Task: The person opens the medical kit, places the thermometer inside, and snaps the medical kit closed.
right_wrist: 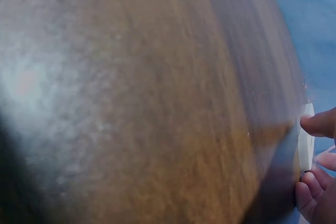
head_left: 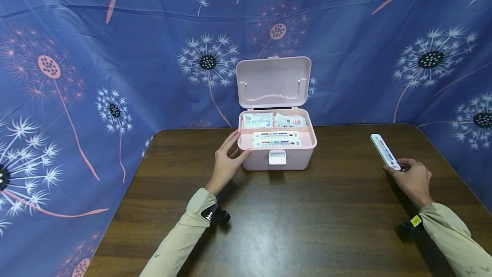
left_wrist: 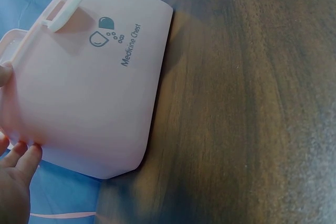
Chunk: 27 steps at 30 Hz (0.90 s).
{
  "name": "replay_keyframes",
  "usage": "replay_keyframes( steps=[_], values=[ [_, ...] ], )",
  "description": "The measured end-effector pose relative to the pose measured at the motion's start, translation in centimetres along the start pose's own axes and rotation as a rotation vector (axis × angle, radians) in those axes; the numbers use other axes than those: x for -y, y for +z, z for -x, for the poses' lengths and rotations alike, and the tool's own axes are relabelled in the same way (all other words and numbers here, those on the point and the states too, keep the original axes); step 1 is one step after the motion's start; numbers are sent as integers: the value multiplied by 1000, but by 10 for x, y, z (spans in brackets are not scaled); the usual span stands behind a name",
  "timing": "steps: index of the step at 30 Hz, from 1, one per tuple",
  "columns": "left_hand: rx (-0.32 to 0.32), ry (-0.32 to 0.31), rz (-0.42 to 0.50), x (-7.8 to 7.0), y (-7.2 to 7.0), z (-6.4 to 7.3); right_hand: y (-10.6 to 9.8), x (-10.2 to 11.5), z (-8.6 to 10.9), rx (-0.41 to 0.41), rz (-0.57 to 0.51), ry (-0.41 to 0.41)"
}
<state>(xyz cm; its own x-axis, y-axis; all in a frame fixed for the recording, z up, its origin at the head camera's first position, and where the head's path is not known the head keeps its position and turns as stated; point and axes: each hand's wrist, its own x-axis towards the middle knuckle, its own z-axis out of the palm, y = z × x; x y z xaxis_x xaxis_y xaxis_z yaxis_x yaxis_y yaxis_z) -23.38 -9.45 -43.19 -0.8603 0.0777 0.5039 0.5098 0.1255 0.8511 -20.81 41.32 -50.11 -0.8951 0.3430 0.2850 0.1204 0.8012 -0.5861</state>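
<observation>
A pink medicine box (head_left: 276, 159) stands on the table with its lid (head_left: 273, 81) raised; "Medicine Chest" is printed on its front in the left wrist view. My left hand (head_left: 226, 160) holds the box's left front corner, thumb at the front rim and fingers along the side wall. Two flat white thermometers (head_left: 276, 139) with coloured scales lie side by side in the front section. At the right, my right hand (head_left: 414, 178) pinches the near end of a similar white thermometer (head_left: 385, 152), raised above the table and tilted.
Behind the divider in the box sit a packet marked "Surgical" (head_left: 257, 120) and other white packets (head_left: 291, 121). The brown wooden table (head_left: 307, 225) ends at a blue dandelion-patterned cloth (head_left: 161, 54) at the back and sides.
</observation>
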Motion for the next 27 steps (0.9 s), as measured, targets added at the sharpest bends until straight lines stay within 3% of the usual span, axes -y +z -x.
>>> replay_keyframes(
  steps=[14, 27],
  values=[
    [7, 2, 21, 0, -2, 0, 0, 6, -5, 0, 3, 72],
    [12, 2, 21, 2, -2, 0, -12, 8, -9, 92, 51, 76]
  ],
)
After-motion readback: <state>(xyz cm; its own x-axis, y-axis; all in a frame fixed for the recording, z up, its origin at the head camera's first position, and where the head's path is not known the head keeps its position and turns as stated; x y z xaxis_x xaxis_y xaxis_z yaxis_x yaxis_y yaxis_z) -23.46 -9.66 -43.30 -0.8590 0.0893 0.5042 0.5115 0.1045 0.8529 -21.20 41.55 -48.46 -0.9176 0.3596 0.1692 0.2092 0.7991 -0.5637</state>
